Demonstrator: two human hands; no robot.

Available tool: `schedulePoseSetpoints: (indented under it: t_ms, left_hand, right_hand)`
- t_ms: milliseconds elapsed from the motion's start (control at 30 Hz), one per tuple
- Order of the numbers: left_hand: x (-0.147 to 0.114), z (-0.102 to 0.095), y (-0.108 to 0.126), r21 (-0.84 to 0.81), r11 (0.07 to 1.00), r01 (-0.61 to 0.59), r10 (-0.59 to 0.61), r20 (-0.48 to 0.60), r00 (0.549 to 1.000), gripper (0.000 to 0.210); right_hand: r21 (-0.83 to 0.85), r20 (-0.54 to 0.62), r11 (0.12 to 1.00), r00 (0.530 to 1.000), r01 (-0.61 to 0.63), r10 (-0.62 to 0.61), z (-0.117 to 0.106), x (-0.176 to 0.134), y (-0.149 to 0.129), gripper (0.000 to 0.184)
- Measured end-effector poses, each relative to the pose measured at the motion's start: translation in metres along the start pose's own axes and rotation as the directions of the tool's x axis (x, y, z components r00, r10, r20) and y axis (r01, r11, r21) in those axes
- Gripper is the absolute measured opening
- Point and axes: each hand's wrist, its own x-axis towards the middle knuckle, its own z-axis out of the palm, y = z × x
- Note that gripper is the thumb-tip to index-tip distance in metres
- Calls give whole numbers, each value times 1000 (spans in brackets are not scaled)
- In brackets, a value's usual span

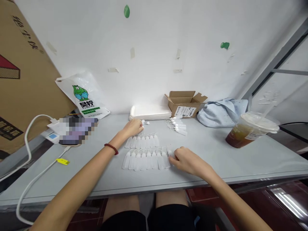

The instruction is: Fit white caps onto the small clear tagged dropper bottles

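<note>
Two rows of flat, translucent white tags with thin white string loops lie on the grey table; there is a front row [146, 161] and a back row [144, 141]. My right hand [187, 159] is closed at the right end of the front row, its thumb and finger on a translucent tag [169, 153] that they partly hide. Beyond the back row, my left hand [132, 128], with a red bead bracelet on its wrist, has its fingers bent together beside small white pieces [147, 123]. What those fingers hold, if anything, is hidden.
More looped tags [179, 125] lie before an open cardboard box [185, 104]. A white stack [151, 113] sits against the wall. Rightward are a blue cloth [220, 112] and a drink cup [250, 130]; leftward, a phone [78, 131], a cable [43, 175] and a printed bag [84, 96].
</note>
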Motion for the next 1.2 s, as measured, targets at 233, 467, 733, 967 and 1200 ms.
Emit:
schedulePoseSetpoints:
  t_ms: [233,467,733,967,1200]
  left_hand:
    - [-10,2,3,-148,988,-42,18,-162,987,23]
    - [-28,-12,14,-793,606,-63,-110,-162,981,31]
    - [-37,-22,26,-880,472,-51,-249,-189,950,25]
    - [-35,-15,33,-933,352,76,-205,2,979,25]
    - [-36,-16,37,-951,260,165,-178,121,977,29]
  right_hand:
    - [163,-146,986,989,-13,37,-11,10,-1,37]
    - [125,-549,930,805,346,-225,-16,86,-15,26]
    - [105,-778,909,603,404,-179,14,135,0,31]
    - [87,-783,928,601,363,-161,17,127,5,27]
    - [63,-773,915,600,398,-208,18,121,3,20]
